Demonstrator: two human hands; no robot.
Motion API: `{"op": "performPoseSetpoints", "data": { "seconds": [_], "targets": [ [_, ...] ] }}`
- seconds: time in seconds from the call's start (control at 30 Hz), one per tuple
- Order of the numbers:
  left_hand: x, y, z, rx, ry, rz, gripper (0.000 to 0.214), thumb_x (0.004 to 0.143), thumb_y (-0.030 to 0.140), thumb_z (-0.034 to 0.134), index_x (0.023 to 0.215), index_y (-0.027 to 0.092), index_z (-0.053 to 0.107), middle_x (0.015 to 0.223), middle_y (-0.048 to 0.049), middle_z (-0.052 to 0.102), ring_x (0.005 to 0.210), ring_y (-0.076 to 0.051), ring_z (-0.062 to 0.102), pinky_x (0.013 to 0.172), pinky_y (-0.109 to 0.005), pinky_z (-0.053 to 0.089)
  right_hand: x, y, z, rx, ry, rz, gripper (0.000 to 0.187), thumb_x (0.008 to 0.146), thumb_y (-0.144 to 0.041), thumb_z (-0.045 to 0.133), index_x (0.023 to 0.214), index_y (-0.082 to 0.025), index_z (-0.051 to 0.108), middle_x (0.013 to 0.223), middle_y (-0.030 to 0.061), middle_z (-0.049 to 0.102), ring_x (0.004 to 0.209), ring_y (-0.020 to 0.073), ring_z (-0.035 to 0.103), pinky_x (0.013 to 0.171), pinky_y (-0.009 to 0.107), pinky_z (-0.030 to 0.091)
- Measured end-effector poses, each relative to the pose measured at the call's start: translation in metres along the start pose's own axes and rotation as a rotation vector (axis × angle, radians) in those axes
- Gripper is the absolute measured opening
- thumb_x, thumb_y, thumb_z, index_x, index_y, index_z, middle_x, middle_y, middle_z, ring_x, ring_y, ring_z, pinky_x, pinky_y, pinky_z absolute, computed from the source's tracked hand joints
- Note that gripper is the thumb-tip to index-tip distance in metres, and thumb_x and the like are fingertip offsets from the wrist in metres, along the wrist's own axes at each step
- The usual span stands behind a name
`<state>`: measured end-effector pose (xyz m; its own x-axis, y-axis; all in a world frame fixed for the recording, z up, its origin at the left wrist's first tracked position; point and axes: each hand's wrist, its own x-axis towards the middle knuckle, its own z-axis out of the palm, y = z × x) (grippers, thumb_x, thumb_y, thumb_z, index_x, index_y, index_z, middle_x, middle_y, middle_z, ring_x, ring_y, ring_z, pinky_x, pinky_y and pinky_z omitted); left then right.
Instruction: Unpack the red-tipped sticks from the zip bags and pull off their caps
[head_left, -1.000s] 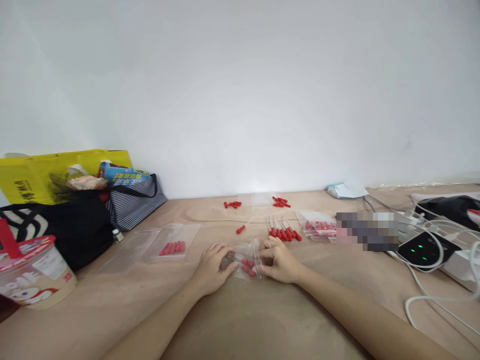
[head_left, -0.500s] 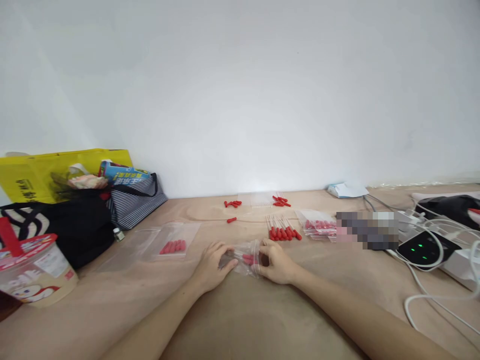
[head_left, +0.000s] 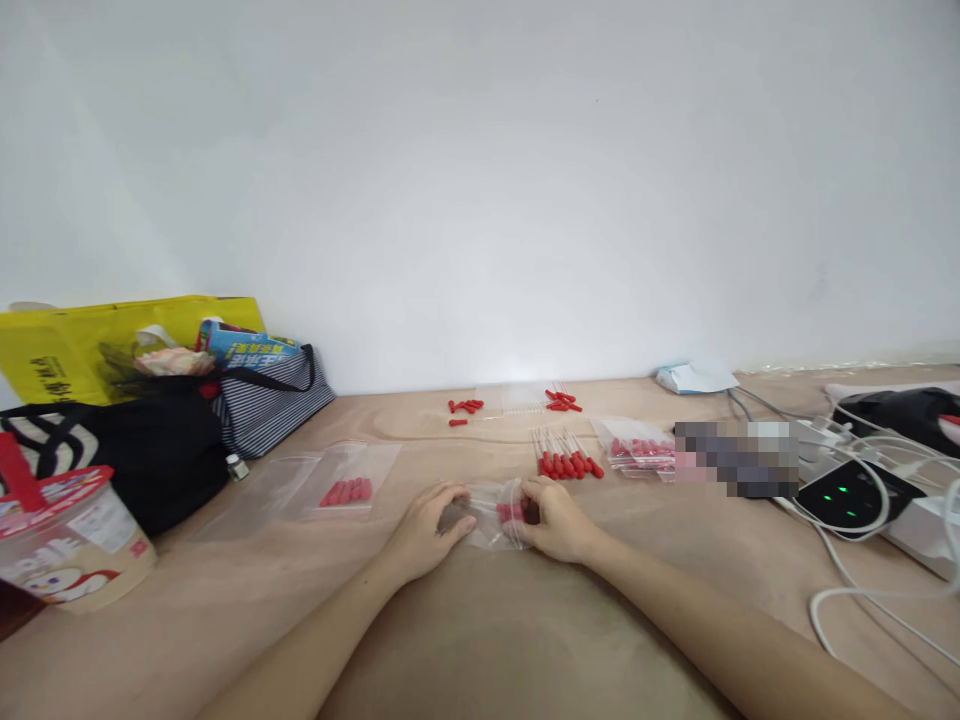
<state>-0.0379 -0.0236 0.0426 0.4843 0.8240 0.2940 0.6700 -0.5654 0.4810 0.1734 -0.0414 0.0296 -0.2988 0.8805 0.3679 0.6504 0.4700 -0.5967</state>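
Note:
A small clear plastic bag (head_left: 491, 512) with red pieces inside lies on the table between my hands. My left hand (head_left: 429, 528) rests on its left end with fingers curled on the plastic. My right hand (head_left: 553, 518) pinches the bag's right end, where the red pieces show. Just beyond them lies a row of red-tipped sticks (head_left: 566, 458). A second clear bag with red pieces (head_left: 346, 484) lies to the left.
Filled bags (head_left: 639, 449) lie at the right, loose red pieces (head_left: 465, 407) near the wall. A black bag (head_left: 142, 455), striped bag (head_left: 271, 401) and drink cup (head_left: 71, 535) stand at the left. A power strip (head_left: 851, 497) with white cables lies at the right.
A loose red piece has moved away from me toward the pile near the wall. The red pieces in the bag have gathered under my right fingers, and both hands shifted slightly.

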Motion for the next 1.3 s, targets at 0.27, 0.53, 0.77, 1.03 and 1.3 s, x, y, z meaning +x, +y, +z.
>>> {"op": "performPoseSetpoints", "data": {
  "seconds": [0.27,0.53,0.77,1.03,1.3],
  "targets": [
    [-0.001,-0.003,-0.002,0.075,-0.05,-0.026,0.035,0.078,0.034,0.05,0.109,0.019,0.052,0.12,-0.0084,0.052,0.111,-0.022,0.047,0.096,-0.038,0.035,0.006,0.005,-0.016,0.145,-0.02,0.045,0.01,0.063,-0.008,0.053,0.069,-0.016,0.055,0.062,-0.0015,0.058,0.054,0.0093,0.051,0.05,0.02,0.038],
    [-0.003,-0.002,-0.005,0.146,-0.134,-0.078,0.041,0.081,0.038,0.046,0.117,0.019,0.048,0.13,-0.0083,0.044,0.121,-0.022,0.036,0.102,-0.042,0.026,0.023,0.03,-0.064,0.62,0.096,0.321,0.017,0.057,-0.025,0.066,0.067,-0.016,0.055,0.055,-0.0016,0.06,0.049,0.0102,0.054,0.047,0.022,0.043],
    [-0.002,-0.004,-0.003,0.116,-0.109,-0.059,0.04,0.08,0.039,0.047,0.115,0.021,0.05,0.129,-0.0078,0.045,0.12,-0.022,0.038,0.1,-0.042,0.028,0.032,0.045,-0.087,0.683,0.362,0.395,0.023,0.057,-0.03,0.069,0.069,-0.016,0.056,0.062,0.0024,0.062,0.054,0.0114,0.056,0.053,0.025,0.047],
    [-0.004,-0.011,-0.012,0.154,-0.158,-0.023,0.039,0.079,0.037,0.047,0.116,0.026,0.048,0.128,-0.0056,0.046,0.119,-0.022,0.038,0.103,-0.047,0.015,0.03,0.047,-0.051,-0.056,0.508,-0.049,0.014,0.078,-0.025,0.049,0.085,-0.018,0.06,0.081,0.0052,0.065,0.075,0.016,0.059,0.072,0.031,0.046],
    [0.035,-0.036,-0.019,0.276,0.102,-0.1,0.032,0.08,0.034,0.044,0.104,0.017,0.057,0.115,-0.0076,0.054,0.108,-0.02,0.048,0.095,-0.034,0.035,0.027,0.037,-0.013,-0.516,0.117,-0.321,0.022,0.081,-0.01,0.045,0.094,-0.017,0.06,0.093,0.0089,0.064,0.083,0.0187,0.055,0.074,0.03,0.04]
  ]
}}
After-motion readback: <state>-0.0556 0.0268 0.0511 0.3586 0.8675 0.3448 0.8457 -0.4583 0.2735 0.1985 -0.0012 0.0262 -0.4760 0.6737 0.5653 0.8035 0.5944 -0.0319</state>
